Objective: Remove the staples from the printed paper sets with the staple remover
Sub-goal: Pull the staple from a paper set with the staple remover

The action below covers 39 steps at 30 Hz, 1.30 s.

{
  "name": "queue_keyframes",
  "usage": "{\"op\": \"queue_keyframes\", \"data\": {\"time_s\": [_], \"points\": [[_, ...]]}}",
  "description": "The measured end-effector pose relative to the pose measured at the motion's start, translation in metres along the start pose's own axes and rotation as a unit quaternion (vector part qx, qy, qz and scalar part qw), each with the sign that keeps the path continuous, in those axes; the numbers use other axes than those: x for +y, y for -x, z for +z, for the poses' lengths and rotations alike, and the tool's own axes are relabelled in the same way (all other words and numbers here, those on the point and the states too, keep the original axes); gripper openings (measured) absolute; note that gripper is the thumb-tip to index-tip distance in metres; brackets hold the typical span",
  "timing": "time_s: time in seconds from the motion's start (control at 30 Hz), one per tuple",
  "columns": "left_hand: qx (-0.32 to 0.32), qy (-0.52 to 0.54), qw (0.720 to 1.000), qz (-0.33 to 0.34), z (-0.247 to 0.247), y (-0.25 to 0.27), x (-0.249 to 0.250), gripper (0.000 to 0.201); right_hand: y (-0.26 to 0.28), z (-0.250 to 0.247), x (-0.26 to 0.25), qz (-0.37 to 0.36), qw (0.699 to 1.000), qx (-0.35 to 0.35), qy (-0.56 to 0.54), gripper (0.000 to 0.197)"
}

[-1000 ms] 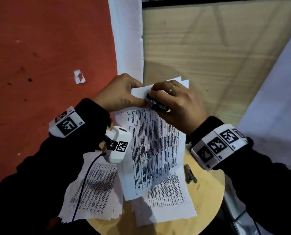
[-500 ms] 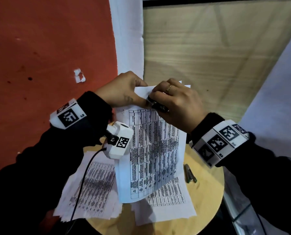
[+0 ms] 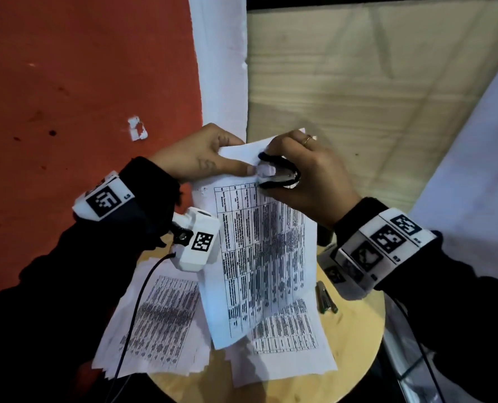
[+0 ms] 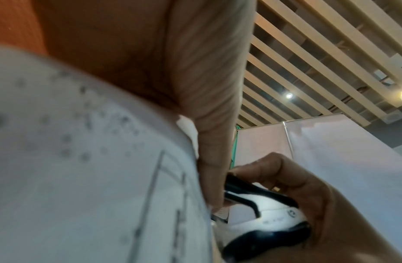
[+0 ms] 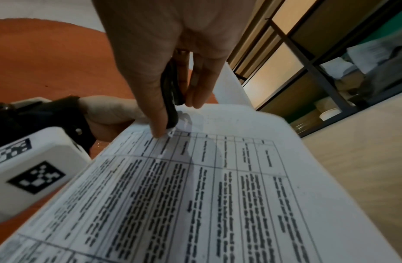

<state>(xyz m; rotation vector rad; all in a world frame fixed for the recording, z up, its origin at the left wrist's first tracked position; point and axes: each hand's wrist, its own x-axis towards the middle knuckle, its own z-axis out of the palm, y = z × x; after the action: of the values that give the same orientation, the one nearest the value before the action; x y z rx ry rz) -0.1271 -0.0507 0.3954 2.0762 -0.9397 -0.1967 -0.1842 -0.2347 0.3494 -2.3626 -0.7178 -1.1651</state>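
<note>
A printed paper set [image 3: 265,257] with a dense table is held up above the round wooden table [image 3: 352,338]. My left hand [image 3: 201,158] pinches its top left corner, thumb on the front. My right hand [image 3: 308,175] grips a black and white staple remover [image 3: 279,175] at the top edge of the sheet, its claws against the paper beside my left thumb. The left wrist view shows the staple remover [image 4: 267,217] squeezed between fingers next to the paper set [image 4: 82,178]. In the right wrist view the staple remover [image 5: 170,99] meets the paper set [image 5: 217,186] near its top margin.
More printed sheets lie on the table: a stack [image 3: 160,324] at the left and a sheet [image 3: 285,353] under the held set. A small metal object [image 3: 326,298] rests on the table's right side. Red floor [image 3: 67,112] lies left, pale flooring [image 3: 372,97] beyond.
Both hands have lifted the paper set's top edge slightly and turned it; the staple remover now shows more clearly in my right hand, close to my left thumb.
</note>
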Motion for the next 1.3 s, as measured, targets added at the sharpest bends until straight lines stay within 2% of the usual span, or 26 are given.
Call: {"op": "queue_keyframes", "data": {"time_s": [0.1, 0.17, 0.2, 0.27, 0.33, 0.37, 0.43, 0.5, 0.63, 0.77, 0.87, 0.97, 1.2, 1.23, 1.3], "points": [[0.019, -0.014, 1.000, -0.017, -0.001, 0.000, -0.003, 0.027, 0.003, -0.003, 0.003, 0.035, 0.997, 0.020, -0.058, 0.049], [0.032, -0.017, 0.999, -0.022, 0.001, 0.001, -0.004, 0.021, 0.005, -0.004, 0.001, 0.123, 0.979, 0.021, -0.160, 0.057], [0.036, -0.015, 0.999, -0.023, 0.002, 0.001, -0.004, 0.020, 0.005, -0.004, -0.001, 0.180, 0.962, 0.016, -0.206, 0.055], [0.050, -0.006, 0.998, -0.023, 0.005, 0.001, -0.004, 0.019, 0.004, -0.003, -0.005, 0.280, 0.922, 0.022, -0.266, 0.036], [0.068, -0.004, 0.997, -0.021, 0.007, 0.000, -0.005, 0.021, 0.003, -0.002, -0.009, 0.346, 0.879, 0.053, -0.324, 0.017], [0.074, -0.005, 0.997, -0.021, 0.009, -0.001, -0.005, 0.022, 0.003, -0.001, -0.011, 0.370, 0.857, 0.069, -0.352, 0.015], [0.080, -0.008, 0.997, -0.020, 0.011, -0.001, -0.004, 0.023, 0.001, 0.002, -0.015, 0.406, 0.814, 0.090, -0.405, 0.018], [0.083, 0.001, 0.996, -0.019, 0.013, -0.001, -0.002, 0.022, -0.001, 0.007, -0.018, 0.424, 0.788, 0.097, -0.436, 0.026], [0.097, 0.010, 0.995, -0.002, 0.016, 0.000, -0.002, 0.045, -0.007, 0.016, -0.017, 0.450, 0.777, 0.109, -0.426, 0.038], [0.127, -0.009, 0.992, 0.018, 0.018, 0.002, -0.002, 0.034, -0.012, 0.016, -0.020, 0.472, 0.755, 0.101, -0.444, 0.038], [0.143, -0.029, 0.989, 0.036, 0.021, 0.003, -0.001, 0.033, -0.013, 0.015, -0.021, 0.468, 0.759, 0.100, -0.441, 0.038], [0.158, -0.032, 0.986, 0.038, 0.025, 0.002, 0.000, 0.052, -0.014, 0.015, -0.023, 0.460, 0.782, 0.104, -0.407, 0.037], [0.190, -0.017, 0.981, 0.037, 0.030, -0.002, -0.006, 0.054, -0.016, 0.020, -0.026, 0.431, 0.798, 0.124, -0.403, 0.041], [0.196, -0.012, 0.980, 0.029, 0.032, -0.004, -0.007, 0.052, -0.016, 0.022, -0.027, 0.421, 0.811, 0.129, -0.385, 0.041], [0.209, 0.008, 0.978, 0.017, 0.033, -0.009, -0.011, 0.045, -0.013, 0.025, -0.029, 0.373, 0.864, 0.136, -0.309, 0.039]]}}
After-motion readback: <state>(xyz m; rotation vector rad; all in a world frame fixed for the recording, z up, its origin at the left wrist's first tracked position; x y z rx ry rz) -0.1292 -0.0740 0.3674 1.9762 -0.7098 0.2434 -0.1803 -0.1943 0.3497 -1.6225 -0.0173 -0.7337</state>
